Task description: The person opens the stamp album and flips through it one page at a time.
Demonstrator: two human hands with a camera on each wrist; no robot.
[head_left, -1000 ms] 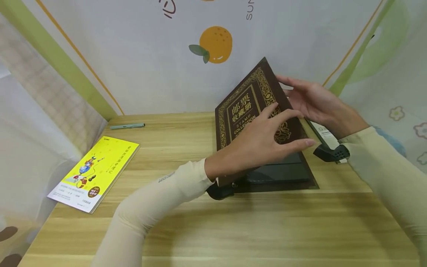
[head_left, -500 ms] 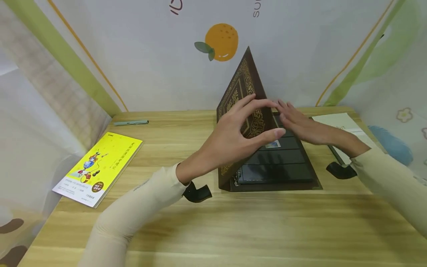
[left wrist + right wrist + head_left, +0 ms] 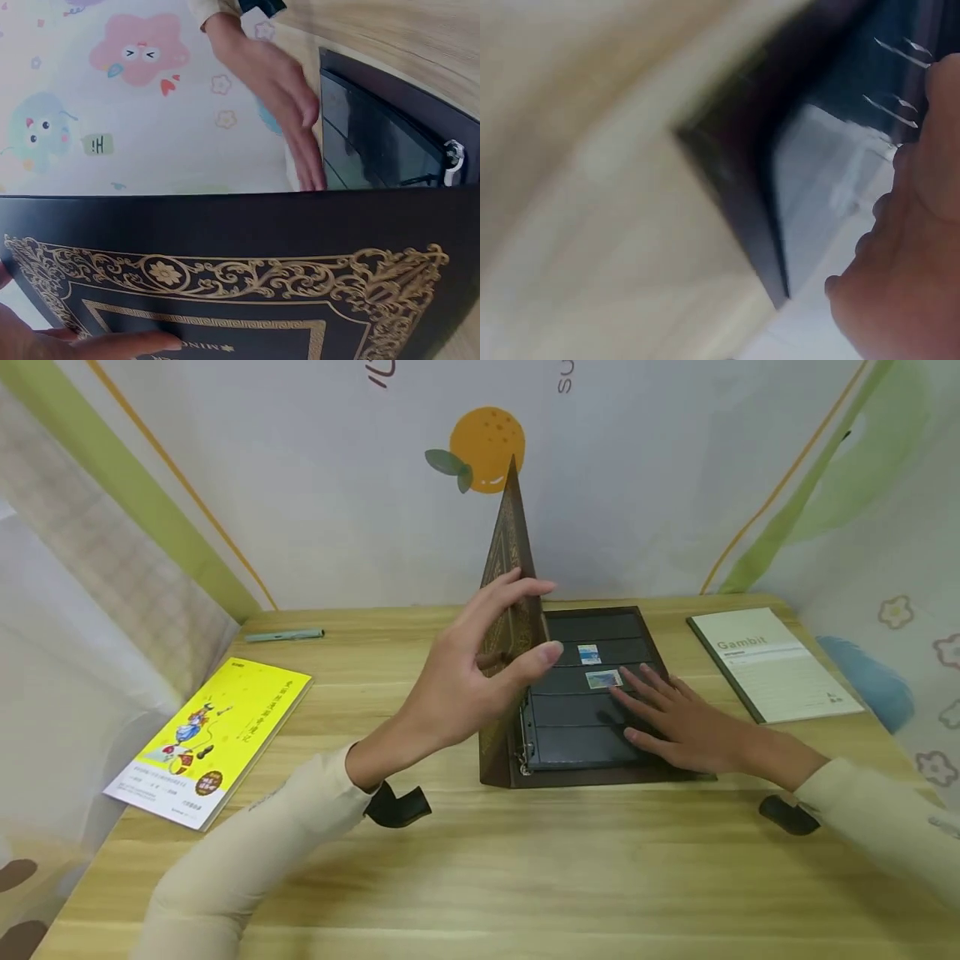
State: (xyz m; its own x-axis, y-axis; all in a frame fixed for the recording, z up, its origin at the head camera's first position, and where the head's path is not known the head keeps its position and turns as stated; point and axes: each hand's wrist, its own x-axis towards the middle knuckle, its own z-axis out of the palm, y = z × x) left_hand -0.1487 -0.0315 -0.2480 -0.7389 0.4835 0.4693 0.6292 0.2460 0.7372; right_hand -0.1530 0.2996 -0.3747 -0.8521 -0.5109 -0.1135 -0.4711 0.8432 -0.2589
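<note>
- Position: the dark brown album with black pocket pages and a ring binding [image 3: 573, 747] lies on the pale wood-grain table [image 3: 562, 877], its dark cover with gold scrollwork [image 3: 225, 274] standing nearly upright.
- Contents: two small rectangular printed stamps [image 3: 604, 680] show on the facing page, one above the other.
- Risk: in my judgement, the cover could fall shut or drop over to the left if the left hand [image 3: 465, 681] loses its support, since nothing else is seen bracing it.
- Risk: the lower stamp could shift or the page crease if the right hand [image 3: 678, 727] drags, its fingertips being just beside that stamp.
- Risk: the shiny metal rings [image 3: 527, 762] could snag a page turned at an angle.
- Left hand: at the cover's outer face, thumb and fingers wide apart, tips reaching the free edge; whether the thumb touches the inner face cannot be told.
- Right hand: palm down over the page's right side, fingers straight and spread, holding nothing; a shadow leaves firm contact uncertain.
- Arms: both reach inward in cream fabric sleeves [image 3: 247, 852], the left bent at the elbow.
</note>
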